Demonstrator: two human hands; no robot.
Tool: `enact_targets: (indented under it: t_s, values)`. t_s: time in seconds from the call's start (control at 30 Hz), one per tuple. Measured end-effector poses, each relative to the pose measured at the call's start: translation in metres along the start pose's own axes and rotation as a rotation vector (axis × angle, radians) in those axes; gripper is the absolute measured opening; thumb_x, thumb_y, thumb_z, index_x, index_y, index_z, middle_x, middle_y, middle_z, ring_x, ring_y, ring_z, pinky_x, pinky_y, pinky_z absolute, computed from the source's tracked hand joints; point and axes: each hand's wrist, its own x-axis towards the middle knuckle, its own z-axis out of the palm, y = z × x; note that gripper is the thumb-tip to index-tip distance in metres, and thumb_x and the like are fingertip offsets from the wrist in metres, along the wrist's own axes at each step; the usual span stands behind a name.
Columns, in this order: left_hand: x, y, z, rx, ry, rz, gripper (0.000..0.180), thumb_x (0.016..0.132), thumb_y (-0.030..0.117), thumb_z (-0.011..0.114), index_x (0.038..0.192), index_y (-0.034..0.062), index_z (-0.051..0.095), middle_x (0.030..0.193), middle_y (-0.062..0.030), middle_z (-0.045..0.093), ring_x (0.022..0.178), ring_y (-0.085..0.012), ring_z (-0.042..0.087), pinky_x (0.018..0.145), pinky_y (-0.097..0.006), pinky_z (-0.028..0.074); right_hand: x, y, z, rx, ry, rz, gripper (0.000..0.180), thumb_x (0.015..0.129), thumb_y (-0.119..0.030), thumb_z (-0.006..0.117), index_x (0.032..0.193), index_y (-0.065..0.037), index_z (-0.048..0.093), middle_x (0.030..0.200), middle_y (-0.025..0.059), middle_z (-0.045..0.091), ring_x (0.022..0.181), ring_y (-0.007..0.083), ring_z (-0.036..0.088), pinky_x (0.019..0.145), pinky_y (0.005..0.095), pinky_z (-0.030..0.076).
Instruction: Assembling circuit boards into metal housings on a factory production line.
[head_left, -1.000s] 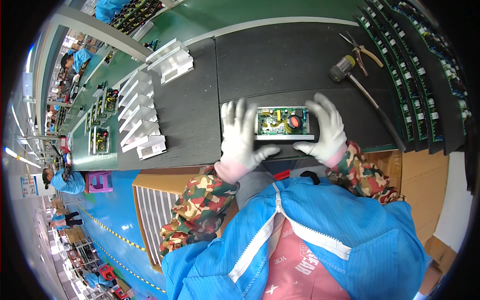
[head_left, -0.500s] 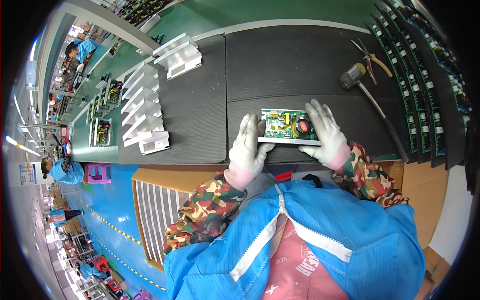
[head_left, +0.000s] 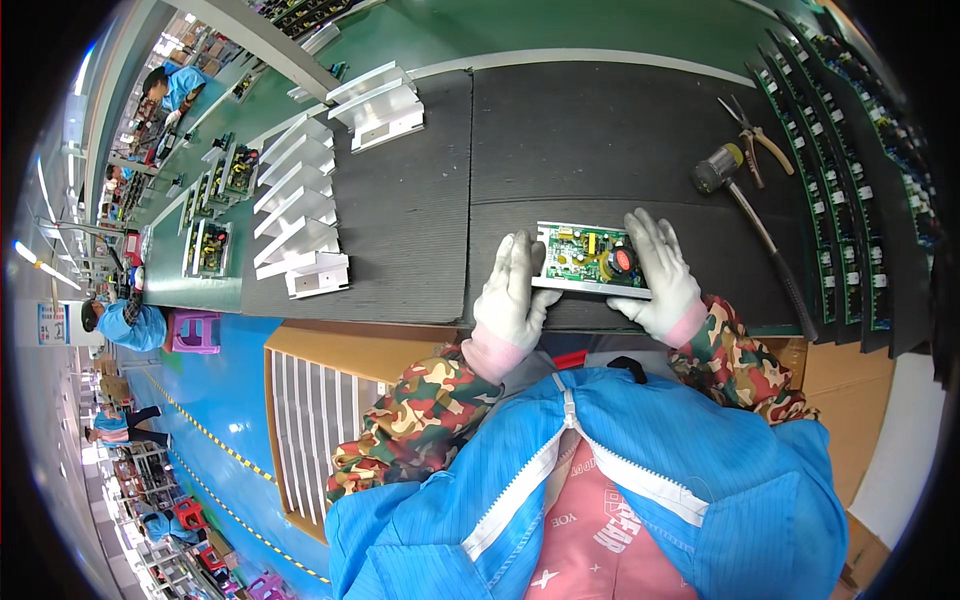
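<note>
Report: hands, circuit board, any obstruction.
Left hand, right hand at opposite ends. Circuit board between them, face up. Mallet, pliers off right, not in the way.

White gloves (head_left: pixel 505 300) with greyish fingertips (head_left: pixel 520 250) end in pale pink cuffs (head_left: pixel 492 356). Sleeves (head_left: pixel 430 408) show green, brown, red and cream camouflage. A finely striped blue jacket (head_left: pixel 690 425) with a white zip (head_left: pixel 640 487) opens over a pink shirt (head_left: pixel 590 500) bearing white print.
</note>
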Motion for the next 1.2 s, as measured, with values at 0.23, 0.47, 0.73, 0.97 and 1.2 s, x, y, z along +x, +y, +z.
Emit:
enact_targets:
  t_s: [0.23, 0.47, 0.73, 0.97, 1.2]
  values:
    - [-0.001, -0.003, 0.001, -0.011, -0.003, -0.067, 0.075, 0.090, 0.019, 0.065, 0.147, -0.0071, 0.024, 0.136, -0.0325, 0.046, 0.123, -0.0469, 0.050, 0.096, -0.043, 0.049, 0.003, -0.001, -0.002, -0.057, 0.011, -0.096, 0.097, 0.072, -0.033, 0.078, 0.149, -0.003, 0.029, 0.151, 0.0276, 0.031, 0.142, 0.0435, 0.028, 0.120, 0.0526, 0.015]
    - [0.001, 0.002, -0.002, -0.005, -0.046, -0.094, 0.082, 0.085, 0.023, 0.070, 0.147, -0.0066, 0.025, 0.138, -0.0302, 0.046, 0.125, -0.0450, 0.050, 0.099, -0.042, 0.048, 0.001, 0.001, -0.010, -0.018, -0.030, -0.084, 0.107, 0.063, -0.030, 0.083, 0.149, -0.002, 0.027, 0.151, 0.0277, 0.029, 0.142, 0.0447, 0.025, 0.120, 0.0537, 0.012]
    - [0.022, -0.003, -0.058, -0.019, 0.122, -0.010, 0.084, 0.075, 0.006, 0.065, 0.148, -0.0059, 0.025, 0.145, -0.0211, 0.044, 0.140, -0.0410, 0.033, 0.116, -0.044, 0.028, 0.027, -0.051, -0.056, -0.196, -0.165, -0.233, 0.065, 0.067, -0.031, 0.079, 0.127, -0.016, 0.058, 0.116, 0.0100, 0.056, 0.106, 0.0314, 0.054, 0.095, 0.0459, 0.041]
    - [0.074, -0.066, -0.063, 0.063, 0.362, -0.070, 0.064, 0.078, 0.010, 0.066, 0.138, 0.0025, 0.045, 0.137, -0.0232, 0.048, 0.135, -0.0394, 0.038, 0.118, -0.050, 0.021, 0.072, -0.039, -0.063, -0.268, -0.245, -0.335, 0.039, 0.066, -0.025, 0.074, 0.099, -0.007, 0.064, 0.104, 0.0138, 0.059, 0.095, 0.0314, 0.060, 0.084, 0.0416, 0.047]
    - [0.080, -0.111, -0.044, 0.139, 0.573, -0.027, 0.052, 0.083, 0.012, 0.066, 0.132, 0.0014, 0.052, 0.134, -0.0212, 0.052, 0.129, -0.0420, 0.043, 0.116, -0.053, 0.025, 0.275, -0.007, -0.059, -0.349, 0.020, -0.256, 0.044, 0.070, -0.026, 0.073, 0.107, -0.005, 0.061, 0.108, 0.0166, 0.059, 0.101, 0.0361, 0.060, 0.087, 0.0448, 0.050]
